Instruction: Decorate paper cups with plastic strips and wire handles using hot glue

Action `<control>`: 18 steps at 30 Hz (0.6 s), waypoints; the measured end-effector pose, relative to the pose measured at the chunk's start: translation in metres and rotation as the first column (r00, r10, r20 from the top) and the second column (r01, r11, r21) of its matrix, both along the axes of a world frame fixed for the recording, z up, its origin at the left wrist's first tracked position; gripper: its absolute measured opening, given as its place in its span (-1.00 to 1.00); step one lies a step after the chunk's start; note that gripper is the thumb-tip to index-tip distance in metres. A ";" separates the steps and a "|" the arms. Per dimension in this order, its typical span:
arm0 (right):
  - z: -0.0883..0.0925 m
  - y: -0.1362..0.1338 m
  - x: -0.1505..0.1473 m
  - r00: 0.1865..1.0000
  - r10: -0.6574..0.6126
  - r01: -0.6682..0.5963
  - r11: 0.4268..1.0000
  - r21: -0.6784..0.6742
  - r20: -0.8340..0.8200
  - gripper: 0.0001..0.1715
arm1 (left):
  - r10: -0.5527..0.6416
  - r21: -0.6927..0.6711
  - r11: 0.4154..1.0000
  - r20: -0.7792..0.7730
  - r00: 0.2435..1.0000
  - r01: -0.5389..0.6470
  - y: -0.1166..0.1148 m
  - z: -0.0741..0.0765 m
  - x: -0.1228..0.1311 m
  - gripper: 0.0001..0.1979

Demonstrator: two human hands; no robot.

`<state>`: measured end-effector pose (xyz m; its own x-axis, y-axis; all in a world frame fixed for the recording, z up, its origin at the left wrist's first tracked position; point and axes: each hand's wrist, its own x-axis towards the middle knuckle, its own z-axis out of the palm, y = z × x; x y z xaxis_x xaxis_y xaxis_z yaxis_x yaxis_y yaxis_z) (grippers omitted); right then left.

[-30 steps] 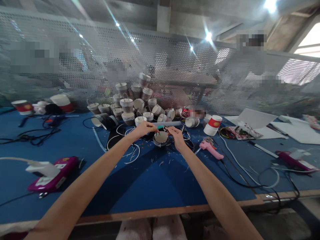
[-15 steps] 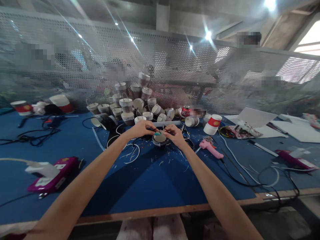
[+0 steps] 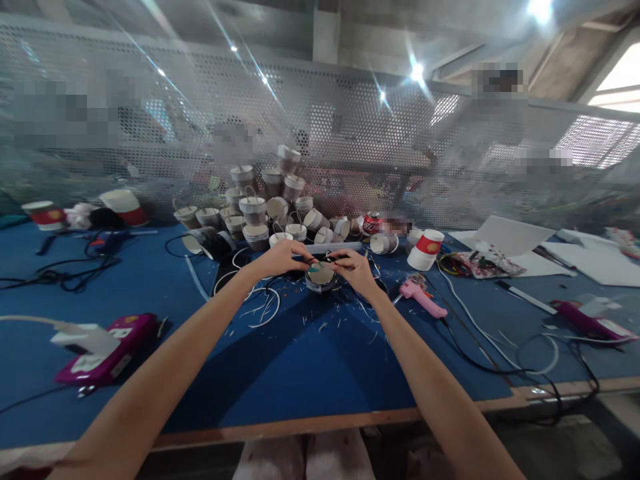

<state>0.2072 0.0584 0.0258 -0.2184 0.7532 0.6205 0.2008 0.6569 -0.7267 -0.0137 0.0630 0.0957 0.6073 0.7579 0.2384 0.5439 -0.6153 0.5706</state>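
In front of me a small pale-topped pot (image 3: 321,283) with a dark side stands on the blue table. Over its left rim, my left hand (image 3: 289,257) is closed in a pinch on a thin black cord (image 3: 315,261). A teal spot shows near its fingertips; I cannot make out what it is. My right hand (image 3: 353,268) also pinches the dark strand, above the pot's right rim. Part of the strand is too fine to follow between the fingers.
Behind my hands is a heap of small white-rimmed pots (image 3: 255,210). A pink glue gun (image 3: 423,297) lies to the right, near a red-and-white paper cup (image 3: 426,249). Purple power strips (image 3: 113,353) sit on both sides. White cords and scraps litter the tabletop (image 3: 300,373).
My right hand has shifted slightly outward to the right, its fingers a little straighter. The left hand and the pot stay nearly where they were.
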 end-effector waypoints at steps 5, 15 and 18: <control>0.002 -0.002 -0.001 1.000 0.010 -0.010 1.000 0.027 -0.002 -0.86 | -0.002 0.004 1.000 -0.006 1.000 0.002 0.000 0.000 0.000 -0.75; -0.002 0.001 0.001 1.000 -0.012 0.012 1.000 0.008 0.003 -0.82 | 0.061 -0.039 0.997 0.024 0.998 -0.060 -0.005 0.004 0.002 -0.78; 0.000 0.000 0.001 1.000 -0.008 0.008 1.000 -0.006 -0.004 -0.80 | 0.064 -0.050 0.997 0.015 0.998 -0.063 -0.006 0.005 0.003 -0.77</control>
<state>0.2081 0.0585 0.0259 -0.2102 0.7585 0.6169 0.2030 0.6511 -0.7313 -0.0108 0.0572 0.1004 0.5540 0.8059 0.2088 0.5712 -0.5504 0.6089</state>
